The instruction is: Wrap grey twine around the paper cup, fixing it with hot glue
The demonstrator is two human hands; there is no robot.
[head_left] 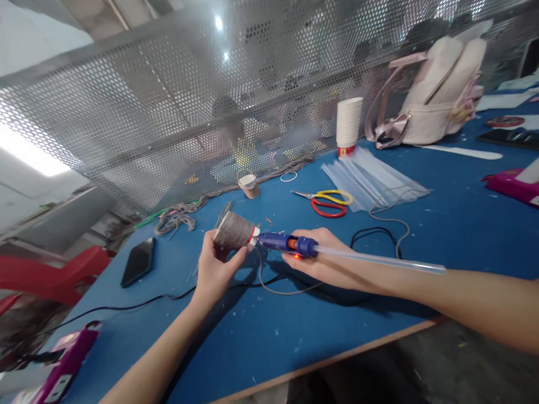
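Observation:
My left hand [217, 266] is closed around a paper cup [234, 230] that lies tilted on its side, its wall wound with grey-brown cord. In my right hand [322, 255] is a blue glue gun [275, 241], with a long clear glue stick [379, 258] poking out of its back and a small red light lit. The gun's nozzle meets the cup near its bare white and red end. A loose grey cord [290, 293] trails from the cup across the table below the gun.
Scissors [328, 202] with yellow and red handles, clear glue sticks [370, 179] and stacked paper cups [348, 126] lie beyond my right hand. A small cord-wrapped cup [249, 186] stands near the mesh screen [177, 112]. Leftward are a phone [138, 262], a black cable [138, 307] and a purple power strip [69, 365].

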